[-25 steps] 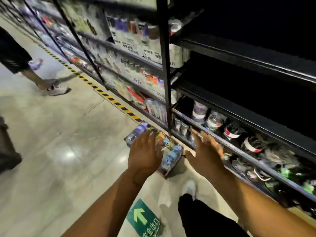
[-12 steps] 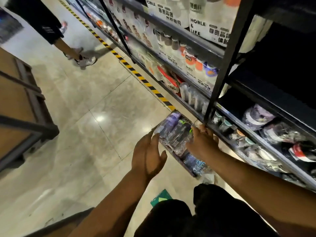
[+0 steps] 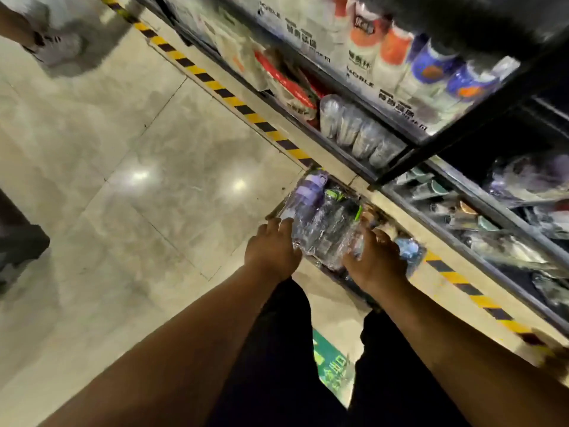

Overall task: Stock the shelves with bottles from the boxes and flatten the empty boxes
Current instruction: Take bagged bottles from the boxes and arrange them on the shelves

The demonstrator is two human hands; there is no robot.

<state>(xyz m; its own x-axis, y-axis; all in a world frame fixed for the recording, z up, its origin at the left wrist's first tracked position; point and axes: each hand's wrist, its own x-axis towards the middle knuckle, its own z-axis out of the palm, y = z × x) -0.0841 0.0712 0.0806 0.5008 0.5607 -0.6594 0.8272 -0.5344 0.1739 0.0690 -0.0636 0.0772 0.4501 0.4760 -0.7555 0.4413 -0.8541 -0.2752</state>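
Colours we see along the aisle

Beige marbled floor point(image 3: 154, 143) edged with yellow-and-black striped tape point(image 3: 234, 101); purple-capped bottle point(image 3: 308, 192) beside a clear bottle with lime-green trim point(image 3: 337, 197); black shelf frame point(image 3: 462, 134); white orange-labelled bottles point(image 3: 395, 47) and blue-labelled bottles point(image 3: 431, 67); green floor sticker point(image 3: 331, 365); our black trousers point(image 3: 277, 365).

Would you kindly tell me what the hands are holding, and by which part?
Both are on the plastic-wrapped bottles: the left hand at their left side, the right hand at their right side. Blur hides whether either grip is actually closed.

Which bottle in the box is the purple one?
The purple bottle lies at the far left end of the box, just beyond the left hand; its neighbours have green or blue tops.
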